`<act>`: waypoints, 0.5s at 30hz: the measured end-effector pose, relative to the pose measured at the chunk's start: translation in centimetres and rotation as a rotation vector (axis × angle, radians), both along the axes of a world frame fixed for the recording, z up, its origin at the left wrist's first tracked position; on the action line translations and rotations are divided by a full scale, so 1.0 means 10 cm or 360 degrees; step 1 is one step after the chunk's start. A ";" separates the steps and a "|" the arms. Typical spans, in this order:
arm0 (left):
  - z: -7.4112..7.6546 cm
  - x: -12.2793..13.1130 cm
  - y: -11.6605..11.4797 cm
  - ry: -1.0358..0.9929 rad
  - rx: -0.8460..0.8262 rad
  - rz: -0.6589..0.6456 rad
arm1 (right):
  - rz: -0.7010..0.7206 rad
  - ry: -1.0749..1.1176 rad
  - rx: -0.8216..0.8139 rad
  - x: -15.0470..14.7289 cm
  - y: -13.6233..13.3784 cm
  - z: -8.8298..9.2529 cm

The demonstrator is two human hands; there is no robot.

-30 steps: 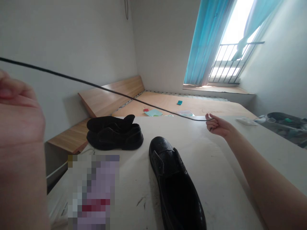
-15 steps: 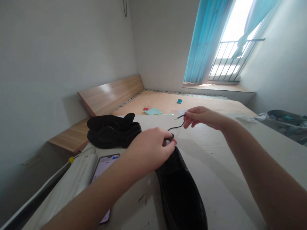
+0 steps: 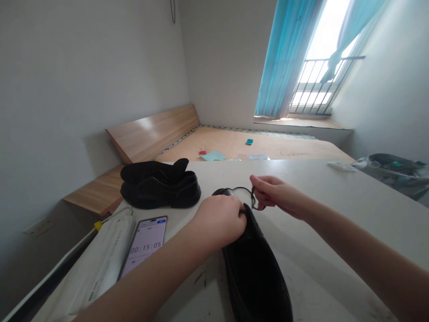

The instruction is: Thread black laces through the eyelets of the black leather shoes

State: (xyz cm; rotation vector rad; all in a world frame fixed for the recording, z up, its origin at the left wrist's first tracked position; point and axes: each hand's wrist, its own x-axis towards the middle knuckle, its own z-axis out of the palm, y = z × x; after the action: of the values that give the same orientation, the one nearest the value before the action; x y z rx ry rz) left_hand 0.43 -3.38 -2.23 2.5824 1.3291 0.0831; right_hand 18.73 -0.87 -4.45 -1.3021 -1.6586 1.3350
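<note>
A black shoe (image 3: 258,273) lies on the white table, its opening toward me and its toe pointing away. Across its upper rests my left hand (image 3: 221,219), fingers closed on the shoe near the tongue and lace area; the fingertips are partly hidden. To the right of the toe, my right hand (image 3: 275,194) is closed around a thin black shoelace (image 3: 252,197). The lace arcs from the front of the shoe over to that hand, and a loop hangs below the fingers.
Another pair of black shoes (image 3: 161,190) sits at the back left of the table (image 3: 311,250). A phone (image 3: 144,243) showing a timer lies beside a white box (image 3: 103,264). Behind is a bed board (image 3: 288,147) with small items; a bin (image 3: 395,167) stands at right.
My right hand has moved down and slightly right with the lace, which now loops below it. My left hand has shifted down and nearer along the shoe, baring the toe.
</note>
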 end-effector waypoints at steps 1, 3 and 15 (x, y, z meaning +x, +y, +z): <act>-0.02 0.01 0.01 -0.0006 0.0003 0.0017 | 0.0021 0.0036 -0.0074 0.03 -0.05 -0.06; -0.05 0.02 0.02 -0.0022 0.0020 0.0062 | 0.0028 0.0096 -0.0174 0.11 -0.14 -0.17; -0.05 0.02 0.01 -0.0061 -0.0003 0.0033 | 0.0098 -0.0059 -0.0275 0.24 -0.21 -0.34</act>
State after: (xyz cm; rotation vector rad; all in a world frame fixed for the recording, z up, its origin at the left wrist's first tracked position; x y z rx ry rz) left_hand 0.65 -3.32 -2.71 2.5529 1.3418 0.1339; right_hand 21.16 -2.93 -7.86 -1.3912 -1.6500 1.5283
